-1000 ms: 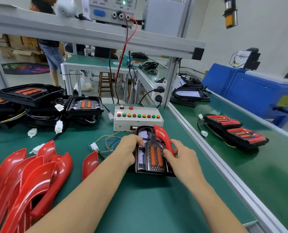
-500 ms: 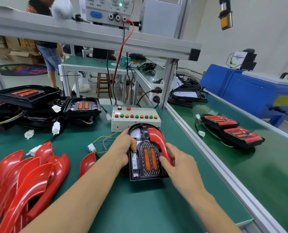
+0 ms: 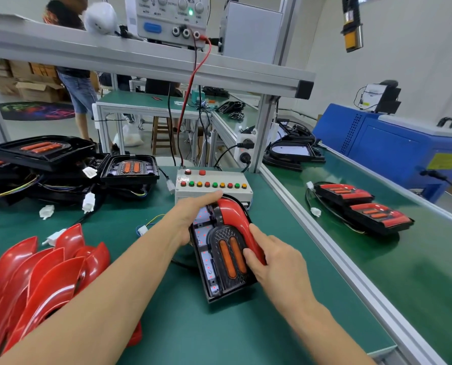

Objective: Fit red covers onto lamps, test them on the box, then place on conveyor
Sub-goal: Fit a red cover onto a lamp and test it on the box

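Observation:
A black lamp [image 3: 221,255] with two orange strips lies on the green bench in front of the white test box [image 3: 213,184]. A red cover [image 3: 236,219] sits along its top and right side. My left hand [image 3: 190,217] grips the lamp's upper left edge, fingers reaching over its top next to the box. My right hand [image 3: 269,262] presses on the cover's lower end with thumb and fingers. Small red lights glow on the lamp's left panel. A heap of loose red covers [image 3: 35,280] lies at the lower left.
Bare black lamps [image 3: 61,167] with wires and white plugs are stacked at the back left. Two covered lamps [image 3: 362,206] rest on the green conveyor [image 3: 417,272] to the right, beyond an aluminium rail [image 3: 325,248]. A power supply [image 3: 172,19] sits on the shelf above. A person stands far behind.
The lamp has tilted and its lower end has swung toward me. My left hand has slid up to the lamp's top by the box. Red lights now show on the left panel.

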